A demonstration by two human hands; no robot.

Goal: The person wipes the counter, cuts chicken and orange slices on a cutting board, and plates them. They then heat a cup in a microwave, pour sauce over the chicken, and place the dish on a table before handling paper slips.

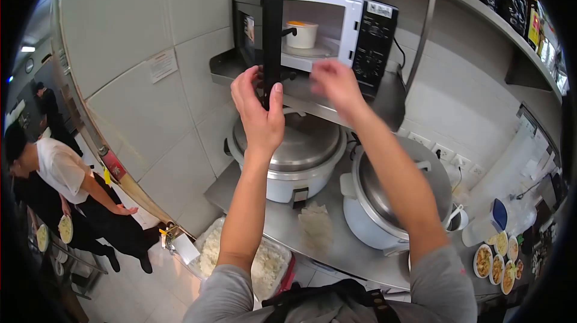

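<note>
The microwave (375,52) stands on a metal shelf with its door (273,28) swung out to the left. My left hand (258,109) grips the lower part of that door, thumb on one side and fingers on the other. Inside, a white tub (302,35) with something orange at its rim sits on the turntable. My right hand (338,85) is in front of the opening, below and to the right of the tub. Motion blurs its fingers, and I see nothing clearly held in it.
Below the shelf are two large lidded cookers (288,148) (384,203) on a metal counter. A cloth (315,227) lies in front of them. A bin of rice (267,269) stands lower left. Filled bowls (482,261) are at right. Another person (63,169) works at left.
</note>
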